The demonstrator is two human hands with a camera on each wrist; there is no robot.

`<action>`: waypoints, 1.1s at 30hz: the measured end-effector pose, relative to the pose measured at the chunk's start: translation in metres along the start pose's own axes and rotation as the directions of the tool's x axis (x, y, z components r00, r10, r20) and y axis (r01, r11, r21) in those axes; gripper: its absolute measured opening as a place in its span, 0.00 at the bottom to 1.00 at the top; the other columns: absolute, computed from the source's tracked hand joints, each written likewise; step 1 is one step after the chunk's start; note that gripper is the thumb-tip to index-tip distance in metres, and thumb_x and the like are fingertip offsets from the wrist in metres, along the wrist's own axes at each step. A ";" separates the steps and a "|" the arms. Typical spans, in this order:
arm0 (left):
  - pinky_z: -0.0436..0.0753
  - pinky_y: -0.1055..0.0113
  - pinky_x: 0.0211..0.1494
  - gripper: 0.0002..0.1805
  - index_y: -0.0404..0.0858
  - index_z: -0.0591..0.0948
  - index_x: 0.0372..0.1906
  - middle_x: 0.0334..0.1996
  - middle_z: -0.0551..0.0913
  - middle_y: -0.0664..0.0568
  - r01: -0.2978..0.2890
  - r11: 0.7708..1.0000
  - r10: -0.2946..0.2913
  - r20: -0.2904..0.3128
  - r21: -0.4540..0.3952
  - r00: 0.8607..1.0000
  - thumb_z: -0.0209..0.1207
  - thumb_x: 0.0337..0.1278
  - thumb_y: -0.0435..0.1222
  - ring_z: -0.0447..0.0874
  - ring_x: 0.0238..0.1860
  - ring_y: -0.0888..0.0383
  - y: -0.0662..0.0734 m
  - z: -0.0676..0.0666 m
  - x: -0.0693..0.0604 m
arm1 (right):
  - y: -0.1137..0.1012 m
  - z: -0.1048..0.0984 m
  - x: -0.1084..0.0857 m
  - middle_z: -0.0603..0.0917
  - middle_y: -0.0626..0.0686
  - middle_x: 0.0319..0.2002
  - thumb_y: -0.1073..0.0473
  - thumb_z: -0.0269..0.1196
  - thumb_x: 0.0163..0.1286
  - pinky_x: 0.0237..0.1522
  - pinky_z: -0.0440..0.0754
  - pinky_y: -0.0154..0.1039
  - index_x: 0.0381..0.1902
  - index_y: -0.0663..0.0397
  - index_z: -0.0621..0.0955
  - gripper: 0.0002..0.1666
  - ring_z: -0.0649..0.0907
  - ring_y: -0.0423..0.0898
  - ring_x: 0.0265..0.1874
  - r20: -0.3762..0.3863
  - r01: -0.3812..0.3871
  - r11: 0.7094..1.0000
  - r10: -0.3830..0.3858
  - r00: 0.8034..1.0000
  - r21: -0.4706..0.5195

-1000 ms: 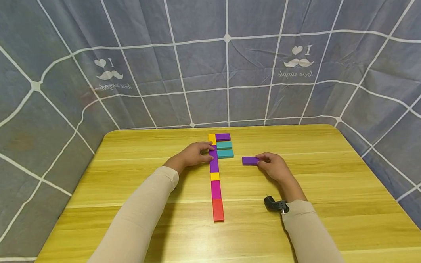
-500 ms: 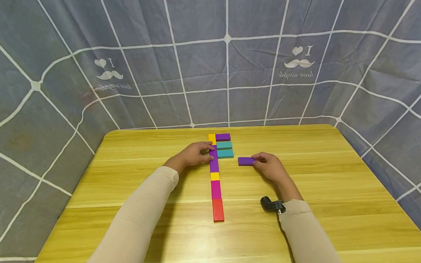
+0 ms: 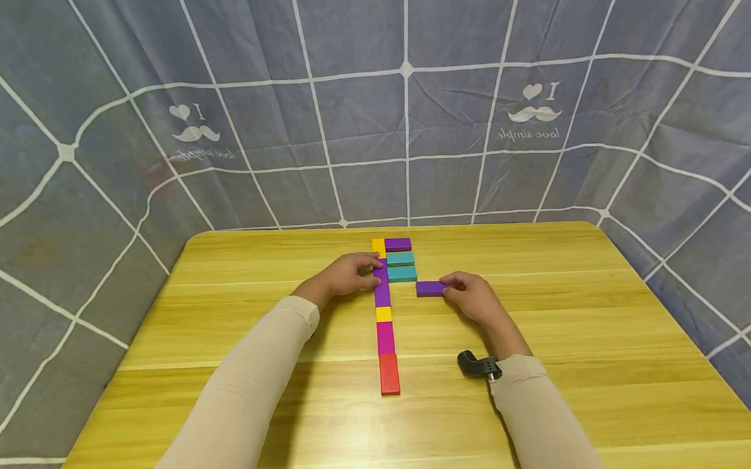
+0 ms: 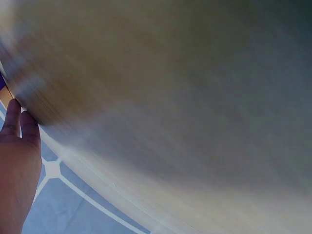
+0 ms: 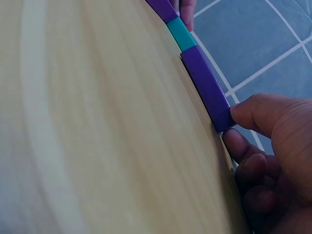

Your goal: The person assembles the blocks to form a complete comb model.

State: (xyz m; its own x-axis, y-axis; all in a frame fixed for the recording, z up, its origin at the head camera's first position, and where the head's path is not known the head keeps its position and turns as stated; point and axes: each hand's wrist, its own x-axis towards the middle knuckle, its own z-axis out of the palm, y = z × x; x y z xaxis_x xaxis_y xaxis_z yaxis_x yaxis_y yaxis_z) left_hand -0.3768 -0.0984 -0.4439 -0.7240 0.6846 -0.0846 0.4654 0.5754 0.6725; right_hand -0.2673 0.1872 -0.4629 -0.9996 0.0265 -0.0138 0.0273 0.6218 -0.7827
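Observation:
In the head view, my right hand (image 3: 474,299) pinches one end of a purple rectangular block (image 3: 429,289) between thumb and fingers. The block's free end points left, just right of and slightly nearer than two teal blocks (image 3: 402,274). Its long side shows in the right wrist view (image 5: 207,87). My left hand (image 3: 350,273) rests its fingertips and thumb against the left side of a column of blocks, at the purple stretch (image 3: 381,294) below the yellow top block (image 3: 378,247). The left wrist view shows only some of the left fingers (image 4: 29,127).
Down the column follow a yellow block (image 3: 383,314), a magenta block (image 3: 385,338) and a red block (image 3: 389,375). Another purple block (image 3: 398,244) juts right at the top. The wooden table (image 3: 228,341) meets a grey checked cloth (image 3: 357,122) behind.
My right hand has slid the purple block steadily left toward the column, narrowing the gap. The left hand has stayed in place, and the column looks unmoved.

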 end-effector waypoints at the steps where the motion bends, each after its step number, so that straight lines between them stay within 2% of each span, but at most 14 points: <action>1: 0.57 0.56 0.76 0.24 0.38 0.79 0.63 0.72 0.68 0.46 0.001 1.000 -0.001 0.000 0.003 1.000 0.64 0.63 0.40 0.59 0.74 0.46 0.000 0.000 0.000 | 0.000 0.001 0.000 0.84 0.60 0.48 0.62 0.61 0.70 0.55 0.75 0.53 0.52 0.61 0.84 0.16 0.79 0.56 0.48 -0.001 -0.001 1.000 0.001 1.000 0.001; 8: 0.56 0.56 0.76 0.24 0.39 0.79 0.63 0.72 0.67 0.47 -0.002 1.000 0.002 0.000 -0.002 1.000 0.64 0.64 0.40 0.59 0.74 0.47 -0.002 0.000 0.000 | -0.003 0.006 0.003 0.85 0.59 0.47 0.62 0.61 0.69 0.53 0.75 0.52 0.52 0.61 0.84 0.15 0.80 0.55 0.46 0.004 0.037 0.999 -0.036 0.999 -0.009; 24: 0.56 0.57 0.76 0.23 0.36 0.79 0.62 0.72 0.67 0.44 -0.018 1.000 0.018 -0.002 0.005 1.000 0.64 0.64 0.38 0.59 0.74 0.46 0.000 0.001 -0.001 | -0.015 0.021 0.005 0.86 0.57 0.45 0.62 0.63 0.68 0.54 0.76 0.52 0.49 0.59 0.85 0.13 0.80 0.54 0.46 0.003 0.050 0.999 -0.050 0.999 0.003; 33: 0.56 0.56 0.76 0.24 0.38 0.79 0.63 0.72 0.67 0.45 0.002 1.000 -0.002 -0.006 0.029 1.000 0.64 0.64 0.40 0.60 0.74 0.46 0.002 0.002 0.000 | -0.018 0.028 0.005 0.86 0.55 0.44 0.61 0.63 0.68 0.54 0.77 0.52 0.49 0.57 0.85 0.14 0.81 0.54 0.46 0.000 0.065 0.998 -0.065 0.998 -0.010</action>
State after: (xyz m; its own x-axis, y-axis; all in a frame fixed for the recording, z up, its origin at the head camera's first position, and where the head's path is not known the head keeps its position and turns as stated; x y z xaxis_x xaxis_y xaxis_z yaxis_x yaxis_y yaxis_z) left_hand -0.3754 -0.0964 -0.4440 -0.7279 0.6809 -0.0812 0.4786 0.5892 0.6510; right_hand -0.2735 0.1540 -0.4662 -0.9992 -0.0138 0.0374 -0.0378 0.6300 -0.7757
